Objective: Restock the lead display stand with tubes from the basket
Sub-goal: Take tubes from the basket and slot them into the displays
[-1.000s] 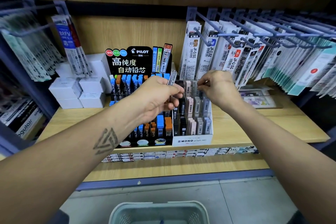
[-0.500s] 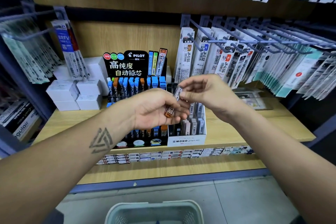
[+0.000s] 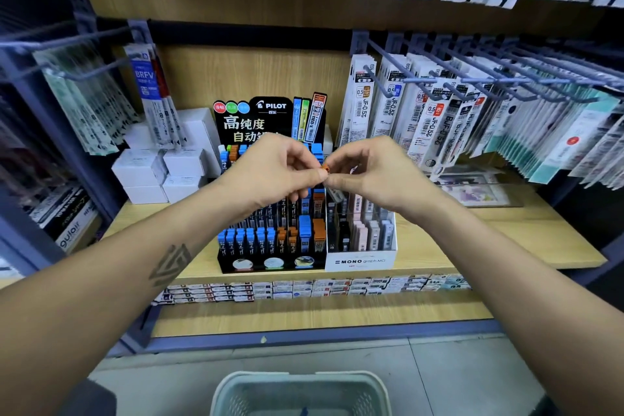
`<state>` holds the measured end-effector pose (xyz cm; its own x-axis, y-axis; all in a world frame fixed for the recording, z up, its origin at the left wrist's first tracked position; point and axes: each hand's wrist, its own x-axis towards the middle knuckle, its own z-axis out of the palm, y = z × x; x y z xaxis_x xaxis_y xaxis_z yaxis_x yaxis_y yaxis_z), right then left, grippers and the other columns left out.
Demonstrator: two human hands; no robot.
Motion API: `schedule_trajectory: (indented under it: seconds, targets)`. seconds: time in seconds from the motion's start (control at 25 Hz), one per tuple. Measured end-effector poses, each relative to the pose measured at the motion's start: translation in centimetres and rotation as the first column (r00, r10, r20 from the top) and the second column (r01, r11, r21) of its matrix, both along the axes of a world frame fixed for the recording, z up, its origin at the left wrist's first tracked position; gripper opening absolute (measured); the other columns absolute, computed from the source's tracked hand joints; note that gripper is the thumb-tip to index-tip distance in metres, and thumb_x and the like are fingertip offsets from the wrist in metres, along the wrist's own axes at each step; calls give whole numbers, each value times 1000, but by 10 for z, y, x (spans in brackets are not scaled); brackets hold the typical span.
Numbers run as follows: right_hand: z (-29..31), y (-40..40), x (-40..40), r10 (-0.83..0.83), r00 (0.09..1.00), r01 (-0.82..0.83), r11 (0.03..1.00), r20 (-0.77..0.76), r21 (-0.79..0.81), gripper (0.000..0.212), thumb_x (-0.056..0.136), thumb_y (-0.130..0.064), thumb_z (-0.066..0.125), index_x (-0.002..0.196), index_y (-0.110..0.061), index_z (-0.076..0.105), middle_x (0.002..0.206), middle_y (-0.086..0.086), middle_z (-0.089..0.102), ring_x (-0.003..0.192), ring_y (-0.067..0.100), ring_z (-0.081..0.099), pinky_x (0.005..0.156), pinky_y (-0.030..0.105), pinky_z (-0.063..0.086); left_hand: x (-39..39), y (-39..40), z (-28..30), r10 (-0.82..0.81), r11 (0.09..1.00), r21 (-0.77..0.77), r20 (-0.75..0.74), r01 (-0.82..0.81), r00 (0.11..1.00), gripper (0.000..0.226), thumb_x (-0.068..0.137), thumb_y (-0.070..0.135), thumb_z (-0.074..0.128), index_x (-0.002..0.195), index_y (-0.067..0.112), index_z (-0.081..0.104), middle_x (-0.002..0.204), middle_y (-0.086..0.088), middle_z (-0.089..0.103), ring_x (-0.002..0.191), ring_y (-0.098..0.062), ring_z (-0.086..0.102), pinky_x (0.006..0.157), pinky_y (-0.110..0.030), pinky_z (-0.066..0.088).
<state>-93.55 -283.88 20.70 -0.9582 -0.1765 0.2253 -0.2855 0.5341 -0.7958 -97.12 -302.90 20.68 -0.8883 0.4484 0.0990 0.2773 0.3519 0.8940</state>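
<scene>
Lead tube (image 3: 325, 167): one, orange-capped, only the cap end showing. Held in the air between both hands, above the back rows of the black display stand (image 3: 270, 260). Most of its body is hidden by fingers, so its long axis cannot be told for sure; the cap points up and away from the person.

Left hand (image 3: 273, 172): thumb and forefinger pinched on the tube from the left side, other fingers curled loosely beneath. Forearm comes in from the lower left, back of the hand up.

Right hand (image 3: 368, 172): fingertips pinched against the same tube from the right, touching the left hand's fingertips. Remaining fingers bent. Forearm comes in from the lower right. Both hands are equally near the tube; neither has let go.

Display stand: black, stepped, with blue-capped and orange-capped tubes standing upright in rows. It lies directly below and just ahead of the hands. The orange rows sit toward its right side, nearer the right hand. Judgement: the tube needs to be turned upright, cap up, and lowered into an orange slot.

White lead box (image 3: 361, 258): touching the stand's right side, holding pale and dark cases.

Basket (image 3: 297, 388): pale green, on the floor at the lower edge of view, well apart from the hands.

Wooden shelf (image 3: 506, 240): carries stand and box; white cartons (image 3: 141, 176) to the left, hanging refill packs (image 3: 439, 118) to the right.
</scene>
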Motion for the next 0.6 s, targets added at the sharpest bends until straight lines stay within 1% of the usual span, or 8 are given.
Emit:
schedule_trajectory:
  seconds: [0.08, 0.12, 0.24, 0.36, 0.4, 0.48, 0.56, 0.6]
  targets:
    - [-1, -2, -4, -32, 999, 32, 999, 21, -29, 21, 83, 0, 77, 103, -4, 71, 79, 8, 68, 70, 12, 65, 70, 26, 55, 0, 0, -1, 31, 998, 48, -12, -31, 999, 4, 89, 9, 74, 89, 8, 70, 72, -12, 71, 62, -17, 65, 60, -30, 56]
    - [-1, -2, -5, -52, 998, 54, 997, 36, -48, 23, 84, 0, 76, 105, -6, 70, 77, 8, 66, 69, 17, 67, 72, 31, 56, -2, -2, -3, 46, 999, -5, -80, -47, 996, 3, 90, 9, 72, 92, 10, 70, 78, -9, 73, 68, -15, 67, 67, -31, 58]
    - [-5, 0, -7, -107, 992, 112, 990, 65, -85, 20, 86, 2, 73, 104, -7, 70, 79, 11, 68, 69, 23, 73, 80, 39, 60, -2, -17, -6, -94, 904, -418, -400, -90, 911, 19, 95, 12, 62, 109, 20, 72, 106, 7, 71, 93, -6, 64, 90, -27, 52]
    - [-12, -2, -8, -138, 990, 138, 990, 28, -8, 18, 86, -1, 74, 103, -8, 71, 89, 20, 71, 70, 21, 75, 81, 41, 61, -1, -24, -15, -298, 765, -641, -442, -66, 846, 35, 96, 7, 54, 128, 16, 65, 134, 5, 61, 124, -13, 54, 107, -26, 34]
    - [-13, -3, -9, -139, 990, 139, 990, 29, -16, 17, 86, 0, 74, 102, -6, 71, 90, 20, 72, 71, 22, 75, 81, 41, 61, -1, -22, -17, -300, 760, -646, -436, -63, 849, 37, 97, 8, 54, 132, 15, 63, 136, 4, 60, 124, -13, 53, 106, -24, 34]
    - [-11, -3, -10, -125, 991, 128, 989, 45, -76, 16, 85, 3, 74, 101, -1, 71, 90, 18, 73, 73, 25, 74, 78, 36, 62, -1, -18, -19, -233, 813, -579, -419, -60, 878, 35, 97, 16, 60, 131, 16, 64, 125, 3, 64, 107, -10, 58, 98, -23, 42]
    - [-8, 0, -12, -109, 992, 119, 980, 69, -159, 16, 85, 5, 73, 100, 2, 70, 89, 19, 73, 73, 26, 74, 75, 33, 62, -2, -13, -20, -160, 864, -500, -378, -56, 912, 32, 94, 24, 67, 126, 22, 66, 110, 5, 65, 93, -8, 59, 91, -30, 52]
    - [-8, 0, -13, -106, 992, 117, 979, 72, -166, 16, 85, 5, 73, 100, 3, 70, 89, 20, 73, 73, 26, 73, 74, 32, 62, -3, -11, -20, -157, 866, -498, -372, -54, 915, 32, 93, 25, 68, 125, 23, 66, 109, 6, 65, 93, -9, 59, 91, -33, 52]
